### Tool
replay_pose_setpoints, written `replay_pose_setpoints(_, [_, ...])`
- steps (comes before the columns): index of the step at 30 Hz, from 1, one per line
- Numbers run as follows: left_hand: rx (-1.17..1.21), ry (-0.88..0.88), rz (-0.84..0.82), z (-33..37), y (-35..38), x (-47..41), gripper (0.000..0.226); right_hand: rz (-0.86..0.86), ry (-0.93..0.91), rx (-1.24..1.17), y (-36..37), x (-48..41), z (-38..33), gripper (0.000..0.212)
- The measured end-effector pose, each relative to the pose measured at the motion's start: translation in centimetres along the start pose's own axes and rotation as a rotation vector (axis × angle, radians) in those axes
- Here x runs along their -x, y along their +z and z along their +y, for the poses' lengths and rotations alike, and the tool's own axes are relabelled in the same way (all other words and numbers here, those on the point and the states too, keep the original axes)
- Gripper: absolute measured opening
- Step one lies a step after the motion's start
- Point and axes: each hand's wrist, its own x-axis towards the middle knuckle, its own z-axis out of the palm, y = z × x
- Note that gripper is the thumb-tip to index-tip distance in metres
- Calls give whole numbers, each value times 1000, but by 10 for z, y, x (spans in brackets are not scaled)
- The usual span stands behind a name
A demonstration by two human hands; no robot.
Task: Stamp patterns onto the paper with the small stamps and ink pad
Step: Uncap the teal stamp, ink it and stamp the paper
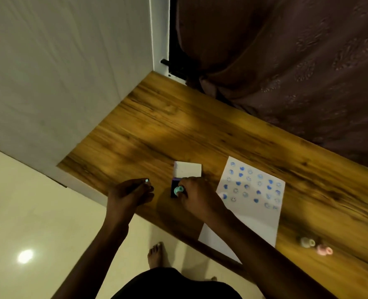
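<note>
My right hand (197,196) grips a small teal stamp (178,190) and holds it down on the dark blue ink pad (174,186), whose white lid (187,169) stands open behind it. My left hand (130,194) rests at the table's near edge, left of the pad, pinching a small pale cap (146,180) at its fingertips. To the right lies the white paper (249,214), its upper half covered with several blue hearts and smiley prints. A white stamp (307,242) and a pink stamp (324,250) lie on the table beyond the paper's lower right corner.
The wooden table (178,130) runs diagonally, with a white wall (60,72) on its left end and a dark brown curtain (286,61) along its far side. Below the near edge are a cream tiled floor (38,223) and my bare foot (156,254).
</note>
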Motion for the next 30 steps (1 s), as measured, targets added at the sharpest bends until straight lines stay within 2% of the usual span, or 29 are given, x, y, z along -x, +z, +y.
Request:
replay_pose_setpoints(3, [1, -9, -19, 1, -4, -5, 10, -42, 25, 59, 3, -3, -6, 39])
replay_pose_setpoints(7, [8, -29, -37, -1, -7, -12, 17, -89, 35, 94, 4, -3, -11, 20])
replay_pose_setpoints(10, [1, -39, -60, -3, -9, -14, 17, -169, 94, 197, 13, -4, -16, 38])
replay_pose_setpoints(12, [-9, -41, -79, -4, -9, -16, 16, -187, 128, 259, 18, -7, -19, 42])
replay_pose_setpoints(15, [6, -42, -92, -5, -10, -19, 16, -314, 158, 282, 15, -12, -26, 48])
replay_pose_setpoints(20, [8, -35, -112, -1, -6, -18, 15, -126, 87, 167, 1, -4, -33, 19])
replay_pose_setpoints(25, [16, 9, -146, 8, -3, -11, 14, -71, 99, 102, -3, -2, -30, 23])
replay_pose_setpoints(28, [9, 23, -164, 9, 1, -8, 12, -53, 144, -43, -8, -8, -18, 35])
replay_pose_setpoints(30, [8, 20, -182, 8, 4, -6, 12, -53, 151, -164, -12, -11, -8, 33])
